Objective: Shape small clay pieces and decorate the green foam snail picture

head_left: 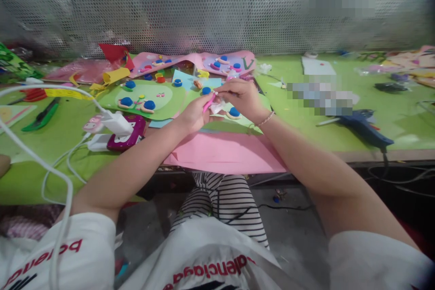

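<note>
Over the bench, my left hand (pixel 196 114) is closed around a slim pink stick-like piece (pixel 209 103), which slants up to the right. My right hand (pixel 242 96) pinches at the upper end of that piece, where a tiny white bit shows. A crumpled clear-white scrap (pixel 216 107) sits between the two hands; which fingers touch it I cannot tell. Beneath them lies a light green cut-out sheet (pixel 170 97) bearing snail-like shapes with blue domes (pixel 148 106). A pink sheet (pixel 224 152) lies at the bench edge below my wrists.
Left of my forearm stand a purple power socket (pixel 134 133) with white plugs and a looping white cable (pixel 70 181). Further left is a green-handled cutter (pixel 42 115). A blue glue gun (pixel 367 129) lies right. Behind are pink decorated sheets (pixel 195 60) and a perforated metal panel (pixel 217 9).
</note>
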Demonstrator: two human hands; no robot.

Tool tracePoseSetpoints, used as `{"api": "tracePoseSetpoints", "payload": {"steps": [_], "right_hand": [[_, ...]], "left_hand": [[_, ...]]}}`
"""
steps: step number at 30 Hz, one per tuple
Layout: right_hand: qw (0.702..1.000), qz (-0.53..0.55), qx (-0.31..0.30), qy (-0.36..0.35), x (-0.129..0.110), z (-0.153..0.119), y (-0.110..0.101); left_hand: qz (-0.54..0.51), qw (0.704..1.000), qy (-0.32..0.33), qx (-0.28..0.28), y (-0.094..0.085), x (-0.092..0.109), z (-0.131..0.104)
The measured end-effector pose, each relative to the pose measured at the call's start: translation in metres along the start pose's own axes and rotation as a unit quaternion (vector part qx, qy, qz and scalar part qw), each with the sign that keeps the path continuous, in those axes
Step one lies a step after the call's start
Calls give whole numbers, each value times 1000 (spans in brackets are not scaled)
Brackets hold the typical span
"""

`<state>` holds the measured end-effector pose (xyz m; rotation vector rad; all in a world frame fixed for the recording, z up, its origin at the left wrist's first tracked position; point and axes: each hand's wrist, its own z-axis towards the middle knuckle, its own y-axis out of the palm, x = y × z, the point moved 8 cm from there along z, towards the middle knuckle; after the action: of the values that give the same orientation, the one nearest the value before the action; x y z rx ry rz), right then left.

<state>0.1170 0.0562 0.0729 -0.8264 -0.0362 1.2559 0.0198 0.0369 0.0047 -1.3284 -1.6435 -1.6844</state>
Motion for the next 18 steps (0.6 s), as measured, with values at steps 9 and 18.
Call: {"api": "tracePoseSetpoints", "payload": {"steps": [9,18], "right_hand": [[997,-64,-4,-43,-3,-1,0],[996,-49,-14,-71,-11,-2,-2]], "left_hand": [[-10,1000,-20,-11,5,0,-4],[2,1000,-9,-3,3,0,-3]]}}
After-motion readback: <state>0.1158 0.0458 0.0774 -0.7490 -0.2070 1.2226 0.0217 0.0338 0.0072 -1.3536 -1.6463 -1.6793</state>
